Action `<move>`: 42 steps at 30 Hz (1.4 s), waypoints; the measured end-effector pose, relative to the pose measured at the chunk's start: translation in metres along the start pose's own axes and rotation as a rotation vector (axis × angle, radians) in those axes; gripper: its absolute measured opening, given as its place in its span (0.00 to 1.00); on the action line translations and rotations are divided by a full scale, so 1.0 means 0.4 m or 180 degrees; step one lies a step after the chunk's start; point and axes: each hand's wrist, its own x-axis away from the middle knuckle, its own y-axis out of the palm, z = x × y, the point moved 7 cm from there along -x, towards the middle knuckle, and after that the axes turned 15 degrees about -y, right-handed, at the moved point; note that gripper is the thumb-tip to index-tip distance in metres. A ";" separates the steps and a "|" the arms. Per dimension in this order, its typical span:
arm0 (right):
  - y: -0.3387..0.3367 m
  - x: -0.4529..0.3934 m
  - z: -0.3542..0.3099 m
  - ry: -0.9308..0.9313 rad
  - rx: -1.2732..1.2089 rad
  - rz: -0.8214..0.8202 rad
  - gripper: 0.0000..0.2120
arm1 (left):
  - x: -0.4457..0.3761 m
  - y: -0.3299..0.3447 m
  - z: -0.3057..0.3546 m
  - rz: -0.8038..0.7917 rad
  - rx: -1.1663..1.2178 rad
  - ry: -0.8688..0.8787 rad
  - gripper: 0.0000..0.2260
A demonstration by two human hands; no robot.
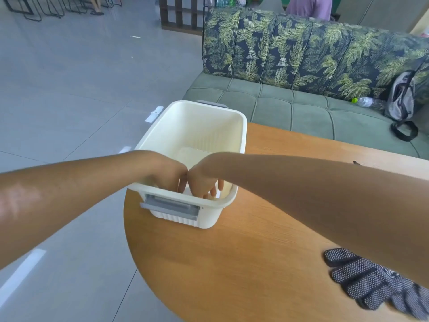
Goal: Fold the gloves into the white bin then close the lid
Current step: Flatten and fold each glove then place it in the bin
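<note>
Nearest, at about five o'clock on the round wooden table (232, 263), lies a dark grey knitted glove with white grip dots (371, 280), flat, fingers spread toward ten o'clock, partly under the right forearm. I judge it light, limp and soft, the dots giving some friction, so it should neither slip nor break; it will flop unless folded against the tabletop. The cuff end runs out of view, so pinching it across the palm looks like the best hold.

Further out, at the table's eleven o'clock edge, stands the white ribbed plastic bin with grey handles (204, 126), lid off and no lid in view. It looks stiff and light, likely to slide if pushed.

Both forearms reach forward and meet over the bin's near wall. The left hand (171, 180) and the right hand (204, 184) touch at the knuckles and dip inside, fingers pointing down and curled. Whether they hold anything I cannot tell; their fingertips are hidden behind the rim.

Beyond, from twelve to two o'clock, stands a green sofa with leaf-print cushions (301, 54).
</note>
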 end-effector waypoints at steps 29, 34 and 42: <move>0.387 0.645 0.243 0.0478 -0.1004 0.3353 0.05 | 0.428 -0.051 0.370 0.2270 0.1757 0.1036 0.07; 0.577 0.664 0.383 0.1148 -0.1092 0.3503 0.06 | 0.325 0.052 0.467 0.1880 0.1891 0.0986 0.07; 0.756 0.680 0.495 0.1900 -0.0383 0.3233 0.20 | 0.180 0.181 0.536 0.1904 0.1659 0.0582 0.08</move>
